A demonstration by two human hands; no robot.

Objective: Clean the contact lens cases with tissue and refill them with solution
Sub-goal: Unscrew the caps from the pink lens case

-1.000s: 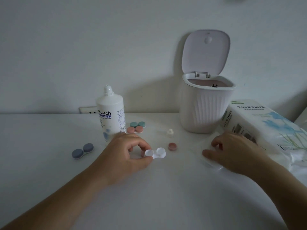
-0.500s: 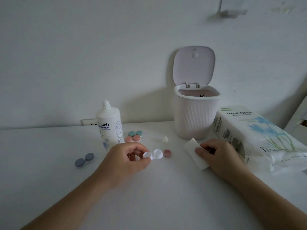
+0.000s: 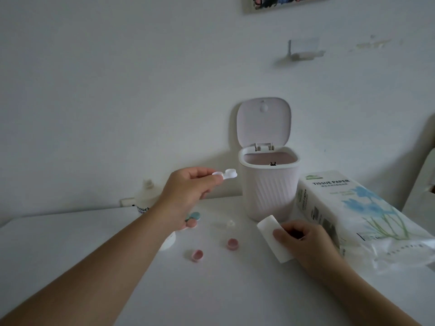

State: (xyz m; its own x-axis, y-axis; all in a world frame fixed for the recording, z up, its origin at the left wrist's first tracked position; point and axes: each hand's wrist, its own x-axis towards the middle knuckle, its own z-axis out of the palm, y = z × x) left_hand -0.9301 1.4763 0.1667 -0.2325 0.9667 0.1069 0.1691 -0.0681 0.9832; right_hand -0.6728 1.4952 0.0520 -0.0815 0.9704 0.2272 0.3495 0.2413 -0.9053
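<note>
Left of the bin: my left hand [image 3: 188, 191] pinches the white lens case [image 3: 225, 174] by one cup, raised off the table [image 3: 70, 243], just beside the rim of the small open bin [image 3: 268, 189]
Case axis: its two cups run side by side toward the bin, long axis roughly level, the free cup nearest the bin; the openings seem to face up, though I cannot tell for sure
In front of the bin: my right hand [image 3: 303, 243] grips a folded tissue [image 3: 270, 234] against the table, fingers curled on it
Caps: two pink caps [image 3: 197, 255] lie loose in front of the bin, so this case is opened
Done: case uncapped, tissue taken from the tissue pack [image 3: 348, 208] right of the bin
Left: I judge the wiping has not started; refilling from the solution bottle [image 3: 146, 201], far left of the bin behind my wrist, comes after
Other cases: a green and pink pair [image 3: 194, 218] sits capped left of the bin, untouched as far as I see
</note>
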